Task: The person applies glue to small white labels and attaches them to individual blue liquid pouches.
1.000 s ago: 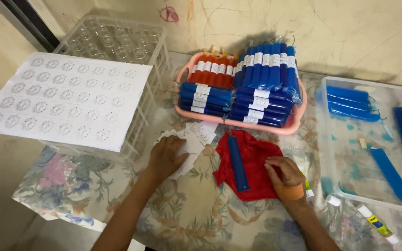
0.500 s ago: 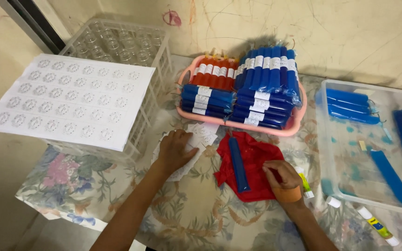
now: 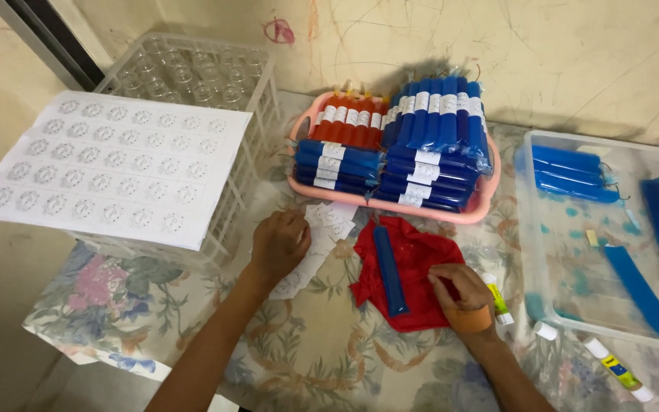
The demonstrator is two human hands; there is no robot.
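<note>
Curled fingers of the left hand (image 3: pixel 280 243) press down on a strip of small white labels (image 3: pixel 328 223) lying on the tablecloth (image 3: pixel 322 351), seemingly to pick one free; whether a label is actually pinched I cannot tell, since the fingertips are hidden under the knuckles. The right hand (image 3: pixel 459 294) rests with bent fingers on the near right edge of a red cloth (image 3: pixel 413 275), holding nothing that shows, and appears to pin the cloth flat. A tan band wraps its wrist.

On that cloth, between the two hands, lies one long blue ice pop (image 3: pixel 390 271), placed lengthwise from far to near; the cloth likely soaks up wet so a label can stick. Just right of the right hand a small glue stick (image 3: pixel 497 299) lies within easy reach, and a second glue stick (image 3: pixel 615 370) lies farther right on the near edge.

Beyond the hands, a pink tray (image 3: pixel 390 204) holds stacked blue pops with white labels already on them, plus some orange ones at the back. To the right, a clear plastic tub (image 3: pixel 554 320) holds unlabelled blue pops lying loose. To the far left, a white crate (image 3: pixel 245 99) of glass jars carries a full sheet of round stickers (image 3: pixel 116 168) laid across its top.
</note>
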